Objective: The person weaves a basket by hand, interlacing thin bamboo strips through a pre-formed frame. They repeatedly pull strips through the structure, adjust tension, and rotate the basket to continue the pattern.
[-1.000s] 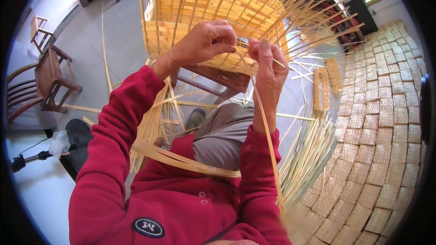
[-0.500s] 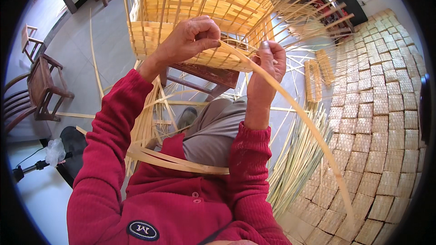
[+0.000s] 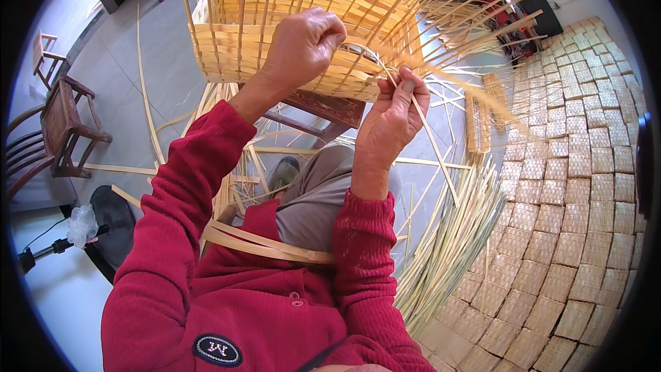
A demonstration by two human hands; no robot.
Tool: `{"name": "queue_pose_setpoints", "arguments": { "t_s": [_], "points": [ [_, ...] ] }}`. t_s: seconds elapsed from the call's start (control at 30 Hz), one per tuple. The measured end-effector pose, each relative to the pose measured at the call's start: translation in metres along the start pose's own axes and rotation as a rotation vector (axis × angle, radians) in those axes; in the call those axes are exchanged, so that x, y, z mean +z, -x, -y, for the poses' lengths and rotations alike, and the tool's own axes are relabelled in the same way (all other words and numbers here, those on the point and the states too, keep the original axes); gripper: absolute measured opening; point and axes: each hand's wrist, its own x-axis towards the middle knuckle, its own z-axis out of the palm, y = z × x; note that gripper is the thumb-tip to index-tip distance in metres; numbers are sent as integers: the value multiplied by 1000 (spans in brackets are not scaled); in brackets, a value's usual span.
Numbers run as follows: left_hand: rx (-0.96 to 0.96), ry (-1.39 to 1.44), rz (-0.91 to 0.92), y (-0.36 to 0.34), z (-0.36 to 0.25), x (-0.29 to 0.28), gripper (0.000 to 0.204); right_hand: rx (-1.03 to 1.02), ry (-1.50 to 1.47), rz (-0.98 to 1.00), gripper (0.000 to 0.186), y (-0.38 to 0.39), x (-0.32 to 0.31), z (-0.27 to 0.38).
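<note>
A half-woven bamboo basket [image 3: 275, 45], with upright stakes sticking up round its rim, rests on a dark wooden stool [image 3: 320, 107] in front of me. My left hand [image 3: 306, 45] is closed in a pinch above its near wall, on one end of a bamboo strip [image 3: 468, 86]. That strip curves away to the right and is smeared by motion. At the basket's near right corner my right hand [image 3: 396, 107] is also closed, thumb and fingers pinching the strip near the wall. A thin strip runs down from beneath its thumb. The fingertips of my left hand are partly hidden.
Long split strips [image 3: 451, 234] lie in a heap on the floor to my right, beside rows of stacked woven pieces [image 3: 551, 186]. Flat strips [image 3: 268, 244] cross my lap. A wooden chair [image 3: 69, 120] and a black fan-like stand [image 3: 113, 224] are at left.
My left hand has risen slightly, and my right hand has moved a little down and left. The strip's long free end has swung up from the lower right toward the basket.
</note>
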Motion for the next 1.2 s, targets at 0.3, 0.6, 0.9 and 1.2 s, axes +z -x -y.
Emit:
{"name": "queue_pose_setpoints", "arguments": {
  "t_s": [0.3,0.6,0.9,1.2],
  "points": [
    [128,-323,109,0,4,-13,15,71,82,-124,41,-17,-42,26],
    [216,-157,-160,33,-8,-65,20,458,-207,-228,29,-26,-63,11],
    [426,-270,251,5,-40,25,18,387,-160,-190,29,-16,-70,10],
    [260,205,394,-9,-25,18,9,92,278,230,41,-17,-45,13]
  ]
}}
